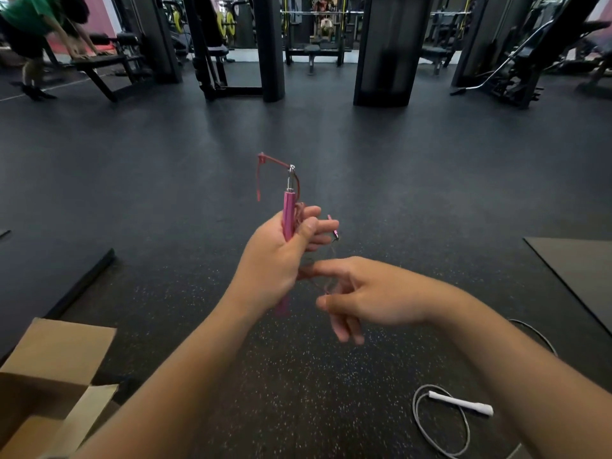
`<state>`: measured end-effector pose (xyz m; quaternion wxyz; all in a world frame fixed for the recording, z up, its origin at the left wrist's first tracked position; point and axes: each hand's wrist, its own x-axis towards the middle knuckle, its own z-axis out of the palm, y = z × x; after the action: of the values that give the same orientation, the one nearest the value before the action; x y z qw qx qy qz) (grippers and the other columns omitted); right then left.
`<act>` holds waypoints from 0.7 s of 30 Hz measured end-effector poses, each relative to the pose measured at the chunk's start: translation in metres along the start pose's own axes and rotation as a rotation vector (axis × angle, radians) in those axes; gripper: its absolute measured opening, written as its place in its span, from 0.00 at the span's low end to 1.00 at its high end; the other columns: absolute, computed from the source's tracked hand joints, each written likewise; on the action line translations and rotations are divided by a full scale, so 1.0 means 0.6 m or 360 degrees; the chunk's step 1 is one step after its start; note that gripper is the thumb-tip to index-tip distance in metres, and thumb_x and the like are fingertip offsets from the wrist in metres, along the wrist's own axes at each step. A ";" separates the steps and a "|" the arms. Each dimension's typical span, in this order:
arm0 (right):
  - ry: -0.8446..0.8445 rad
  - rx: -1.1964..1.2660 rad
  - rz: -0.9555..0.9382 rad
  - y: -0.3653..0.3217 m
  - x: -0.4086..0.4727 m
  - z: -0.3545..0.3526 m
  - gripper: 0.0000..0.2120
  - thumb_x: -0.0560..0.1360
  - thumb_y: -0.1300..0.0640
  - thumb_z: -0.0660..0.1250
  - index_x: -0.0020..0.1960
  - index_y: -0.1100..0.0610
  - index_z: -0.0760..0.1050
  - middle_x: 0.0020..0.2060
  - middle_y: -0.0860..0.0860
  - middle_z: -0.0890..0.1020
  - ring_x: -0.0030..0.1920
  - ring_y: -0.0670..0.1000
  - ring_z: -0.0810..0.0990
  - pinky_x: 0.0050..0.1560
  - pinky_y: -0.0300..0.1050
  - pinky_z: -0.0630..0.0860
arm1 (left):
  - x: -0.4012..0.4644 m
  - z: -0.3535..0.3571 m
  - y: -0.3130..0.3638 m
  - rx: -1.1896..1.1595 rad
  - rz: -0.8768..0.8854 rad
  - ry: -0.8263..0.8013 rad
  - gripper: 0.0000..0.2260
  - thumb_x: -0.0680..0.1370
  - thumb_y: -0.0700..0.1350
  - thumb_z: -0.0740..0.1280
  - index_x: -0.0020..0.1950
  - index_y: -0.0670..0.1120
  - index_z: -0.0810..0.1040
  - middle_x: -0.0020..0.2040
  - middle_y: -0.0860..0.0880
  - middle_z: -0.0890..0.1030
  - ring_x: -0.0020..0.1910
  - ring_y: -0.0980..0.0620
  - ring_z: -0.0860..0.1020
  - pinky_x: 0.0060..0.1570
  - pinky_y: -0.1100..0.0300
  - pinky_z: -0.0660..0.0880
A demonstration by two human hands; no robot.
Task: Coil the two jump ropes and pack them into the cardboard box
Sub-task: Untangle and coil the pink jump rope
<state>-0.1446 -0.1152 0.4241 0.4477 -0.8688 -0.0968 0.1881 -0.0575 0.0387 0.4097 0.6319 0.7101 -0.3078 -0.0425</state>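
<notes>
My left hand (278, 256) grips the pink jump rope's handles (288, 210) upright at the centre of the view, with thin red cord looped over the metal swivel on top. My right hand (364, 296) is just to the right and slightly lower, blurred, with its fingers pinching the red cord (323, 286) that hangs below the left hand. A white jump rope (463, 404) lies loose on the floor at the lower right, its white handle across a grey cable loop. The cardboard box (56, 356) stands open at the lower left, with its flaps up.
The floor is dark speckled rubber. A black mat (583, 276) lies on the right and another dark mat edge (79, 283) on the left. Gym machines and benches line the back. A person in a green shirt (29, 31) bends over a bench at the far left.
</notes>
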 end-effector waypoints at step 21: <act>0.1298 -0.0255 -0.0182 0.027 -0.021 -0.065 0.16 0.70 0.43 0.77 0.39 0.54 0.78 0.23 0.44 0.77 0.23 0.43 0.71 0.28 0.34 0.68 | -0.012 -0.008 0.027 -0.0133 -0.0422 -0.0696 0.11 0.85 0.41 0.62 0.53 0.37 0.81 0.45 0.43 0.88 0.39 0.52 0.84 0.43 0.61 0.81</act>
<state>-0.1397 -0.1580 0.4345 0.3900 -0.8974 0.0259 -0.2046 -0.0671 0.0461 0.4231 0.5680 0.6915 -0.3394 -0.2901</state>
